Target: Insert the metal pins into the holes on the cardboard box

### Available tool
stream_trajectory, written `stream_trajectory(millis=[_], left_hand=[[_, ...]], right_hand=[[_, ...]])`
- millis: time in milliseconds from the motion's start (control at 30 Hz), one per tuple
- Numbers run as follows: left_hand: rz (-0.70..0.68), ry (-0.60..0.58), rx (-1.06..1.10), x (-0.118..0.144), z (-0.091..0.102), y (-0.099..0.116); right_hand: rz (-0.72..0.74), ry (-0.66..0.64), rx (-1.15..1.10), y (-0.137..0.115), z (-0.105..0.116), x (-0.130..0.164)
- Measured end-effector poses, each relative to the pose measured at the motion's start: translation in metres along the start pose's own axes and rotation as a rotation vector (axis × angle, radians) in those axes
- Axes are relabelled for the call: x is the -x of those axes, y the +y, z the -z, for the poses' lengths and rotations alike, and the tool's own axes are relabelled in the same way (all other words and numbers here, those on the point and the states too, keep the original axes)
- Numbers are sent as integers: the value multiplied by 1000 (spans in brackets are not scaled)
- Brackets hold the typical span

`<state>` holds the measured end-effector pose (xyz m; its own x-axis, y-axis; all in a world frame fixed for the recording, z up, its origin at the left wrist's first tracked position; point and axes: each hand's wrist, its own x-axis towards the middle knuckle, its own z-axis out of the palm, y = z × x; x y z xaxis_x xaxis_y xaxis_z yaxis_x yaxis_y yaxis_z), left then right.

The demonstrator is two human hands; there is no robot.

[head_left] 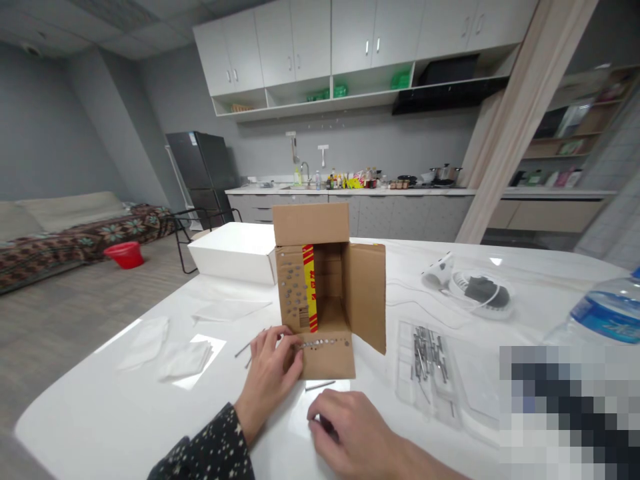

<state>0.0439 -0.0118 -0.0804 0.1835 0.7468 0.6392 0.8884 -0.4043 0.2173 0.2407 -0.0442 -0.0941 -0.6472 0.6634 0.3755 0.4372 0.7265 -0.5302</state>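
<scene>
While the studded carton (pixel 330 297) gapes, left fingers (pixel 274 339) and right fingers (pixel 333 400) curl, grip unclear.

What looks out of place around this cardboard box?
Loose nails lie on the white table, in front of the cardboard box and beside the left hand, though others sit in the plastic case. Oddly, grey spots, possibly nail heads, dot the box's left flap.

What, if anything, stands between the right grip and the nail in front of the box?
Nothing visible: only a strip of tabletop shows between the right grip and the nail. The lower flap of the box lies beyond the nail.
</scene>
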Motion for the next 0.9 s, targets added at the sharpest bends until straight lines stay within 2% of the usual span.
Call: stream_trajectory(millis=[167, 500, 667, 900], left_hand=[[-31, 15, -4, -3, -3, 3], [2, -13, 44, -3, -1, 6], [-7, 35, 67, -2, 6, 8], [-89, 89, 181, 6, 18, 8]], right_hand=[[-4, -3, 13, 0, -1, -1], [-58, -20, -5, 2, -5, -2], [-56, -16, -16, 2, -5, -2], [-43, 4, -7, 1, -5, -2]])
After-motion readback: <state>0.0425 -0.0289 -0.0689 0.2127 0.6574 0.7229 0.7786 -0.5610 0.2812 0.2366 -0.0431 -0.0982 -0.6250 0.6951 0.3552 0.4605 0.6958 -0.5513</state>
